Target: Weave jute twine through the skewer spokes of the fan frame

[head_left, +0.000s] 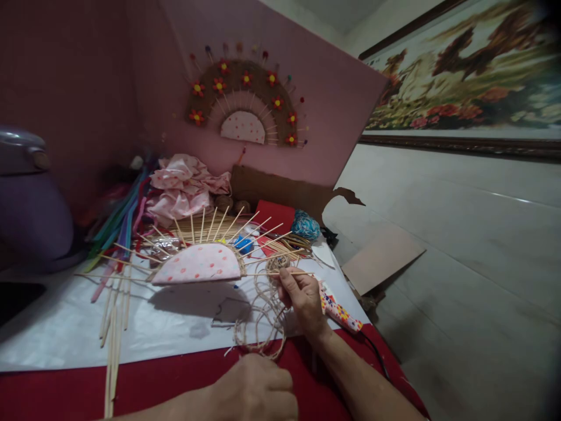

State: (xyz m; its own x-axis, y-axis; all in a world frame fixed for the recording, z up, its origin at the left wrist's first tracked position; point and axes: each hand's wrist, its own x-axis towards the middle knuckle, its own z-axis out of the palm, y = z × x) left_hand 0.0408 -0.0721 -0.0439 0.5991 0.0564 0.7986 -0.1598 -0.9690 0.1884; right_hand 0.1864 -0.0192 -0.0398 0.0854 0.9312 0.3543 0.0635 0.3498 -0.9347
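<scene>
A half-round piece covered in pink dotted fabric (197, 263) is held up over the table, with thin wooden sticks (225, 222) fanning out from its curved edge and twine along that edge. Between thumb and fingers, my right hand (300, 295) pinches the rightmost stick near its outer end. Loose loops of jute twine (260, 333) hang beside this hand, below a small twine ball (278, 264). My left hand (252, 389) is closed at the bottom middle, its back towards me, just below the loops. Whatever its fingers hold is hidden.
A flower-patterned glue gun (339, 310) lies right of my right hand, its cord trailing down. Loose sticks (114, 345) overhang the front left edge. Behind are pink cloth (184, 187), blue yarn (305, 224) and coloured pipe cleaners (118, 216). A finished-looking fan decoration (243, 105) hangs on the pink board.
</scene>
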